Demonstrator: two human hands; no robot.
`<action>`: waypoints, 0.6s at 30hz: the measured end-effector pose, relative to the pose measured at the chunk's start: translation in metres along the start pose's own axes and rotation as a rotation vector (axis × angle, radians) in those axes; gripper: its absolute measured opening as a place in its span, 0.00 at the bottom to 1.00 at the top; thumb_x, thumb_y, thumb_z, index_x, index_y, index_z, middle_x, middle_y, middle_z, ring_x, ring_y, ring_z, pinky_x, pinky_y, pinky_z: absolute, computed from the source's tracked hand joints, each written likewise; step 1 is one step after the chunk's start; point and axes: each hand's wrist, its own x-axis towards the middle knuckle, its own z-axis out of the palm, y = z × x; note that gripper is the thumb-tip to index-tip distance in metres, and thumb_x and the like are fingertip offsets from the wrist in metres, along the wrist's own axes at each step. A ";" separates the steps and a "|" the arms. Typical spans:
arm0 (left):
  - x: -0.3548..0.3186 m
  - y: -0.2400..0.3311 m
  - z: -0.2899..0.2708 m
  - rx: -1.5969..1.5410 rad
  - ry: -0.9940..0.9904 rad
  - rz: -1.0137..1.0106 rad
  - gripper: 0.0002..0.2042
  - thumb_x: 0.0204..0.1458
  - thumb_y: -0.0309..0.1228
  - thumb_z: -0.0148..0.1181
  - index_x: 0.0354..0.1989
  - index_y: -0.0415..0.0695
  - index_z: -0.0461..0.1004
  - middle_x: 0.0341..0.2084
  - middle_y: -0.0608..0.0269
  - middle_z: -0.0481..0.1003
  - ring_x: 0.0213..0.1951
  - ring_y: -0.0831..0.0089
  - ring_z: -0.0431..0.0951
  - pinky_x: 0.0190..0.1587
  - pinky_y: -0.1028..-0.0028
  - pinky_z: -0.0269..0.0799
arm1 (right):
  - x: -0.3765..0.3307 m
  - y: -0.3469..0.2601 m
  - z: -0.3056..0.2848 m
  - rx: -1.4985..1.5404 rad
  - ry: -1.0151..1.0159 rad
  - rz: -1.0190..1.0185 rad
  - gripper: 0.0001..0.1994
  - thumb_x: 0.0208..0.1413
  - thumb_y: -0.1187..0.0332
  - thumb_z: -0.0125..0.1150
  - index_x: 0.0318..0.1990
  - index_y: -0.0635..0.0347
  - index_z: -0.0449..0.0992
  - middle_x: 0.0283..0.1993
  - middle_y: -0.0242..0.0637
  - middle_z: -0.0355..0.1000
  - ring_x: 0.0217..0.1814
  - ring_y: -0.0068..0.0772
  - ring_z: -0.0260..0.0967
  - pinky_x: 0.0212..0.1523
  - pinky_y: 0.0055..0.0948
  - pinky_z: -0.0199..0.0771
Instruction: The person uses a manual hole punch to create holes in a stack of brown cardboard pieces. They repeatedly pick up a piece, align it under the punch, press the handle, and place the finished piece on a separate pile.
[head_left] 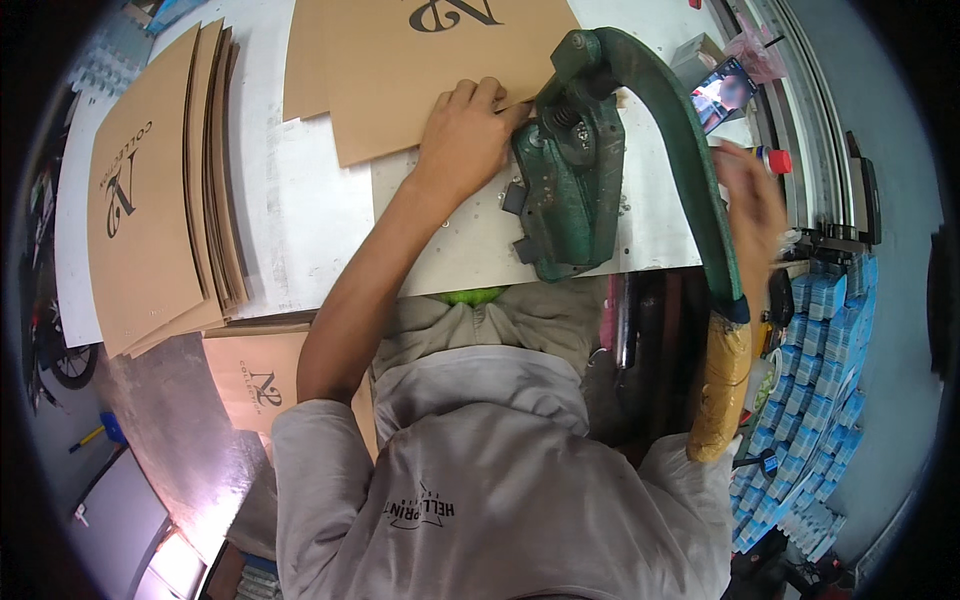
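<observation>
A brown paper bag with dark printing lies on the white table, its near edge beside a green hand-lever press. My left hand is on that bag, fingers curled at its edge and thumb side against the press head. The long curved press lever arches over to the right and ends in a handle wrapped in yellow-brown tape. Beyond the lever, my right hand is smeared by motion and partly hidden by it, near a red cap. Its fingers cannot be made out.
A stack of brown paper bags leans at the table's left side, and more bags are below the table edge. A phone with a lit screen stands at the back right. Blue-white bundles are piled on the right.
</observation>
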 end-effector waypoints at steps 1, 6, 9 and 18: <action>0.000 -0.004 0.001 0.085 -0.053 0.027 0.18 0.51 0.25 0.61 0.51 0.53 0.85 0.51 0.55 0.76 0.57 0.56 0.73 0.61 0.57 0.69 | 0.013 0.040 0.006 -0.066 -0.135 -0.019 0.14 0.69 0.68 0.60 0.55 0.69 0.79 0.51 0.45 0.80 0.53 0.28 0.76 0.56 0.27 0.75; -0.027 -0.013 -0.007 0.307 -0.079 0.075 0.22 0.53 0.28 0.61 0.59 0.56 0.81 0.65 0.48 0.68 0.68 0.51 0.64 0.70 0.48 0.58 | 0.030 0.198 0.061 -0.349 -0.177 -0.202 0.14 0.65 0.72 0.65 0.56 0.62 0.80 0.41 0.37 0.76 0.42 0.27 0.73 0.46 0.30 0.75; -0.050 -0.018 -0.039 0.329 -0.110 -0.030 0.21 0.59 0.32 0.60 0.63 0.58 0.78 0.71 0.45 0.62 0.73 0.47 0.58 0.72 0.42 0.53 | 0.033 0.198 0.061 -0.399 -0.206 -0.053 0.11 0.66 0.74 0.62 0.53 0.64 0.79 0.39 0.35 0.74 0.41 0.24 0.71 0.45 0.28 0.73; -0.041 -0.045 -0.051 0.312 -0.179 0.006 0.30 0.53 0.25 0.59 0.66 0.62 0.74 0.56 0.51 0.77 0.55 0.51 0.77 0.60 0.53 0.72 | 0.040 0.097 0.116 0.224 -0.394 -0.111 0.09 0.63 0.77 0.65 0.50 0.65 0.80 0.46 0.33 0.78 0.47 0.23 0.74 0.50 0.26 0.73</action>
